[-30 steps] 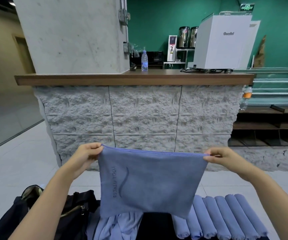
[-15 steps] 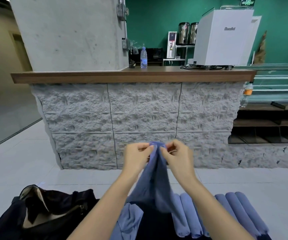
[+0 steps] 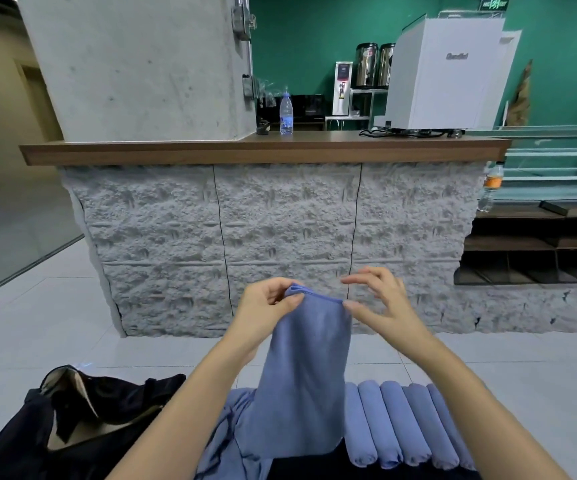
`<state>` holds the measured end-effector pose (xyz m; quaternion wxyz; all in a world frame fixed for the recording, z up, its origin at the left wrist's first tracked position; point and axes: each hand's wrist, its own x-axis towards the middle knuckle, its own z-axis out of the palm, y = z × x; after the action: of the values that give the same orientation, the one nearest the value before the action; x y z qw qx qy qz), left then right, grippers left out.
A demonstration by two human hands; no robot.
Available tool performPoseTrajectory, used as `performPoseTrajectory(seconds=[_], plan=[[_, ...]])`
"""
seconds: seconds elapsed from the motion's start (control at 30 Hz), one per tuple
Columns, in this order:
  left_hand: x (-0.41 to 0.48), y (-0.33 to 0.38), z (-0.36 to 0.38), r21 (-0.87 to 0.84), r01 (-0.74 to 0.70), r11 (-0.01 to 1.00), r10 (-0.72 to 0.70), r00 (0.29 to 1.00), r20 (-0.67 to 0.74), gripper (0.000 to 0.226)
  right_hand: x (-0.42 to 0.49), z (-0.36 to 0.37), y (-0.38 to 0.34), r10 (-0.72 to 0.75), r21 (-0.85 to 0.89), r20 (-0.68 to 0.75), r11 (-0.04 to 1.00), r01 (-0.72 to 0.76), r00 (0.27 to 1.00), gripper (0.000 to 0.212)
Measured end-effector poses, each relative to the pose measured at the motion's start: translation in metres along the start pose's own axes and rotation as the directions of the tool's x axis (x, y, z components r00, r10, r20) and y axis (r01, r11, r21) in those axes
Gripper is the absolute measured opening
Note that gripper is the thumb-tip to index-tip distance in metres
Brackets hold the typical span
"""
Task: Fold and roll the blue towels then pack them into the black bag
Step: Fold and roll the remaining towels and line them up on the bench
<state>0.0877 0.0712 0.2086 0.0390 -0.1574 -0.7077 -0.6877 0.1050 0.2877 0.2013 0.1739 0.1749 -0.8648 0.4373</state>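
Observation:
A blue towel (image 3: pixel 304 375), folded in half, hangs in front of me. My left hand (image 3: pixel 266 306) pinches its top left corner, where the two ends meet. My right hand (image 3: pixel 384 303) is at the top right corner with its fingers spread; only the thumb touches the folded edge. The black bag (image 3: pixel 72 427) lies open at the lower left. Several rolled blue towels (image 3: pixel 401 424) lie side by side at the lower right. Loose blue towels (image 3: pixel 224 438) lie heaped below the hanging one.
A stone-faced counter (image 3: pixel 280 244) with a wooden top (image 3: pixel 263 150) stands straight ahead across the tiled floor. A water bottle (image 3: pixel 286 114) and a white machine (image 3: pixel 446 74) sit on it. Dark shelves (image 3: pixel 536 251) are at the right.
The towel was held wide by both hands, then its ends were brought together. Now my left hand keeps both ends and my right hand has moved right along the top edge with its fingers spread.

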Motion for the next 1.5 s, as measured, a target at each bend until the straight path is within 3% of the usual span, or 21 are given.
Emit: performPoseTrajectory(seconds=[0.1, 0.2, 0.27, 0.33, 0.43, 0.5, 0.53, 0.6, 0.67, 0.77, 0.93, 1.0, 1.07, 1.23, 1.33, 1.43, 1.5], plan=[[-0.003, 0.002, -0.012, 0.029, -0.003, 1.0, 0.0, 0.994, 0.105, 0.022, 0.002, -0.01, 0.022, 0.007, -0.195, 0.378, 0.978, 0.072, 0.926, 0.038], [-0.006, 0.003, -0.031, 0.093, 0.015, 0.996, -0.028, 0.99, 0.141, 0.019, 0.004, -0.01, 0.035, 0.015, -0.366, 0.509, 0.909, 0.2, 0.861, 0.037], [-0.005, 0.002, -0.044, 0.144, 0.053, 0.988, -0.066, 0.994, 0.089, 0.018, 0.008, -0.012, 0.032, 0.058, -0.364, 0.478, 0.921, 0.137, 0.877, 0.043], [-0.004, 0.004, -0.052, 0.174, 0.051, 0.983, -0.052, 0.999, 0.002, 0.017, 0.015, -0.015, 0.018, 0.017, -0.276, 0.357, 0.957, 0.088, 0.934, 0.043], [-0.001, 0.015, -0.052, 0.078, -0.074, 0.994, 0.085, 0.985, -0.149, 0.017, 0.023, -0.019, -0.008, -0.148, -0.141, 0.054, 0.978, 0.154, 0.988, 0.011], [0.001, 0.015, -0.047, 0.088, -0.121, 0.989, 0.135, 0.975, -0.175, 0.02, 0.021, -0.019, -0.012, -0.268, -0.185, -0.08, 0.95, 0.25, 0.96, 0.007], [0.001, 0.009, -0.043, 0.128, -0.093, 0.987, 0.113, 0.981, -0.159, 0.022, 0.021, -0.018, -0.008, -0.245, -0.316, 0.006, 0.919, 0.235, 0.969, 0.011], [-0.005, -0.017, -0.037, 0.239, 0.005, 0.971, 0.027, 0.991, -0.131, 0.026, 0.01, -0.009, 0.012, -0.039, -0.556, 0.206, 0.818, 0.15, 0.978, 0.016], [-0.006, -0.031, -0.036, 0.311, 0.043, 0.949, -0.003, 0.992, -0.126, 0.031, 0.004, -0.005, 0.028, -0.037, -0.488, 0.172, 0.865, 0.118, 0.984, 0.015], [-0.005, -0.034, -0.035, 0.261, 0.052, 0.964, -0.011, 0.988, -0.157, 0.032, 0.0, -0.006, 0.028, -0.013, -0.303, 0.07, 0.952, 0.034, 0.997, 0.015], [-0.015, -0.016, -0.045, 0.215, 0.122, 0.969, -0.121, 0.992, -0.018, 0.018, -0.006, -0.017, 0.008, 0.122, 0.059, 0.194, 0.989, -0.136, 0.973, 0.011], [-0.021, -0.008, -0.054, 0.156, 0.134, 0.979, -0.15, 0.984, 0.091, 0.014, -0.008, -0.024, 0.003, 0.14, 0.142, 0.287, 0.972, -0.186, 0.948, 0.029], [-0.023, -0.004, -0.06, 0.113, 0.184, 0.976, -0.199, 0.969, 0.143, 0.017, -0.006, -0.031, 0.003, 0.21, 0.169, 0.401, 0.94, -0.297, 0.892, 0.04], [-0.016, -0.046, -0.059, 0.24, 0.395, 0.887, -0.435, 0.888, 0.148, 0.011, -0.001, -0.003, 0.029, 0.383, -0.089, 0.492, 0.916, -0.392, 0.782, 0.004], [-0.004, -0.083, -0.053, 0.385, 0.411, 0.826, -0.442, 0.897, -0.008, 0.005, 0.006, 0.038, 0.064, 0.426, -0.191, 0.384, 0.905, -0.38, 0.819, 0.008], [0.013, -0.095, -0.056, 0.354, 0.283, 0.892, -0.269, 0.959, -0.088, 0.011, 0.022, 0.057, 0.081, 0.367, -0.183, 0.111, 0.921, -0.343, 0.924, 0.023], [0.019, -0.101, -0.061, 0.386, 0.159, 0.909, -0.123, 0.986, -0.115, 0.01, 0.025, 0.06, 0.083, 0.269, -0.215, -0.034, 0.939, -0.27, 0.962, 0.021]])
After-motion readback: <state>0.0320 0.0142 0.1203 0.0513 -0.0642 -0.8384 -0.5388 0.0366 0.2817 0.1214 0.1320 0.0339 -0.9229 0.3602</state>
